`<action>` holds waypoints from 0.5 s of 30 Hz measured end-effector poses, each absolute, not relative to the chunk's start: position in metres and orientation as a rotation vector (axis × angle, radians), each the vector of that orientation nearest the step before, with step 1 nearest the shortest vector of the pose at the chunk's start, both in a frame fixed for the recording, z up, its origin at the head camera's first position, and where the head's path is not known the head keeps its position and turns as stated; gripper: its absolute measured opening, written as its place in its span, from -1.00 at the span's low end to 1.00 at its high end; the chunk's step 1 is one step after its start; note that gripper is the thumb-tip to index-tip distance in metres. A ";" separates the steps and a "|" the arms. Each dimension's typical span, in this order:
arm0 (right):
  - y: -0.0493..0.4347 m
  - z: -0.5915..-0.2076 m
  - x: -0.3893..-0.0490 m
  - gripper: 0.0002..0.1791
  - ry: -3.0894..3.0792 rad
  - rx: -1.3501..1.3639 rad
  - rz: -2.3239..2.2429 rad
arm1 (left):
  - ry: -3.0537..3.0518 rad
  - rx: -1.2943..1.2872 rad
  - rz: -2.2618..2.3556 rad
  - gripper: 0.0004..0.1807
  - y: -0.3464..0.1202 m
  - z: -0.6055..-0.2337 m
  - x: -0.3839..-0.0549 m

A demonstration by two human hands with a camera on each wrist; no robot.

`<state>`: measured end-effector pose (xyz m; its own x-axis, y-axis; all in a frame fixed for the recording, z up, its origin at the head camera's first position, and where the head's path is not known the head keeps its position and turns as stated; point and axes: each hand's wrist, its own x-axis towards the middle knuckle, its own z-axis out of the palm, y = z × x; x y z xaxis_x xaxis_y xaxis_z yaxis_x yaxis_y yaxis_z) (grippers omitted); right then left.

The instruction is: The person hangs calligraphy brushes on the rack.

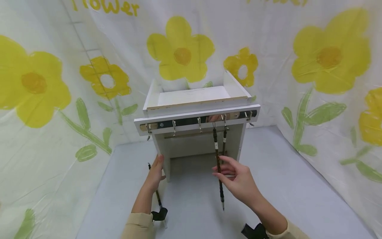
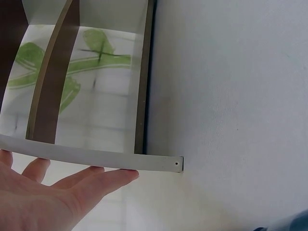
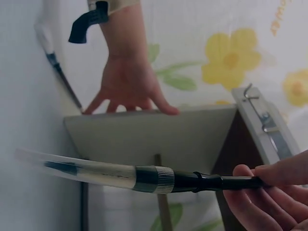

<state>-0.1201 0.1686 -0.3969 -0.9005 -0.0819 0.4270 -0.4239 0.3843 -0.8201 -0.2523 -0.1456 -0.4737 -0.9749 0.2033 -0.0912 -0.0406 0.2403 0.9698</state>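
My right hand pinches the dark handle of a writing brush, which stands nearly upright with its tip down. The brush's top loop is just under the hook rail; whether a hook carries it cannot be told. A second brush hangs behind it below a hook, its lower part hidden. In the right wrist view, the pinched brush shows a pale ferrule and clear cover over a dark tip. My left hand rests against the left side of the white shelf, fingers extended along the panel.
Another brush is on the left, partly behind my left forearm. Several hooks line the rail, and the shelf has an open top tray. A flower-printed curtain stands behind the pale table.
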 end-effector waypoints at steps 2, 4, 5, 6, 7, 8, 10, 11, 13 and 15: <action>0.166 -0.399 -0.120 -0.46 -2.346 0.432 1.544 | 2.309 0.158 1.816 -0.09 -0.145 -0.474 -0.251; 0.164 -0.401 -0.119 -0.46 -2.357 0.430 1.570 | 2.308 0.152 1.815 -0.10 -0.145 -0.474 -0.251; 0.163 -0.402 -0.119 -0.46 -2.365 0.434 1.583 | 2.309 0.149 1.815 -0.10 -0.145 -0.475 -0.251; 0.162 -0.403 -0.119 -0.46 -2.373 0.443 1.592 | 2.310 0.143 1.812 -0.10 -0.145 -0.475 -0.250; 0.161 -0.404 -0.119 -0.46 -2.379 0.456 1.601 | 2.310 0.139 1.814 -0.09 -0.145 -0.475 -0.251; 0.160 -0.405 -0.119 -0.46 -2.384 0.471 1.608 | 2.311 0.132 1.814 -0.09 -0.145 -0.475 -0.251; 0.159 -0.407 -0.120 -0.46 -2.396 0.499 1.615 | 2.319 0.132 1.811 -0.08 -0.145 -0.474 -0.251; 0.159 -0.407 -0.120 -0.47 -2.398 0.512 1.617 | 2.323 0.136 1.811 -0.08 -0.144 -0.474 -0.252; 0.158 -0.408 -0.122 -0.46 -2.403 0.524 1.610 | 2.326 0.138 1.810 -0.08 -0.144 -0.474 -0.252; 0.158 -0.408 -0.124 -0.46 -2.406 0.526 1.605 | 2.333 0.139 1.806 -0.07 -0.145 -0.473 -0.252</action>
<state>-0.1244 0.1577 -0.4081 -0.9163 -0.1801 0.3577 -0.3994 0.3465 -0.8488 -0.2521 -0.1445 -0.4732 -0.9780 0.1879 -0.0907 -0.0407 0.2547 0.9662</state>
